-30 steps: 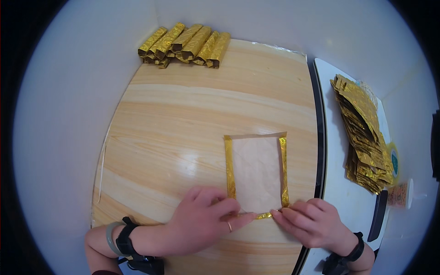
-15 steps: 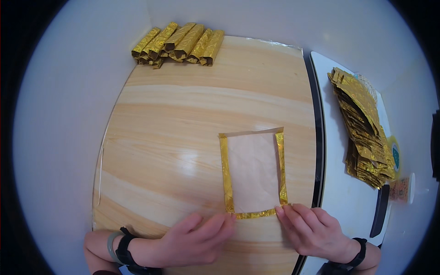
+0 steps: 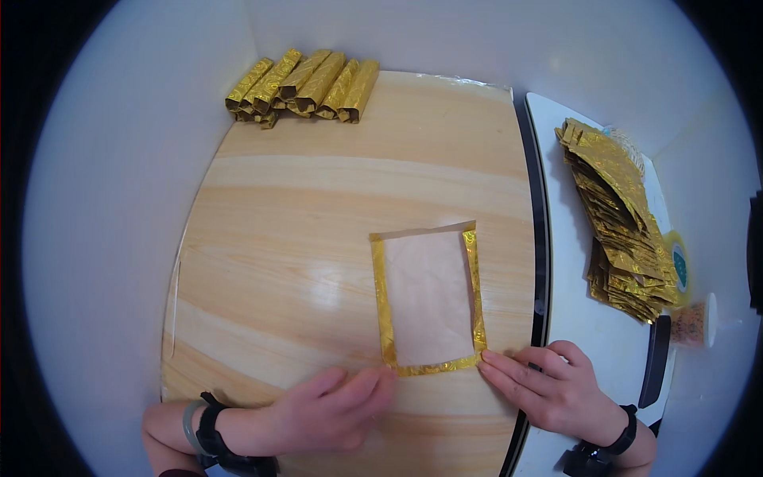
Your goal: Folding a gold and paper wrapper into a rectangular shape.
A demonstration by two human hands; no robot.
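Both hands flank gold-edged sheet's near edge.

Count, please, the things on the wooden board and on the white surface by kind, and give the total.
Flat sheet with gold folded edges, between the left hand and the right hand: 1
Group of folded gold pieces at the far edge of the wooden board: 1, single pieces too overlapped to count
Stack of gold sheets on the white surface: 1
Small patterned cup: 1
Total: 4

A wooden table is seen. A gold-edged sheet and gold rolls are laid on it.
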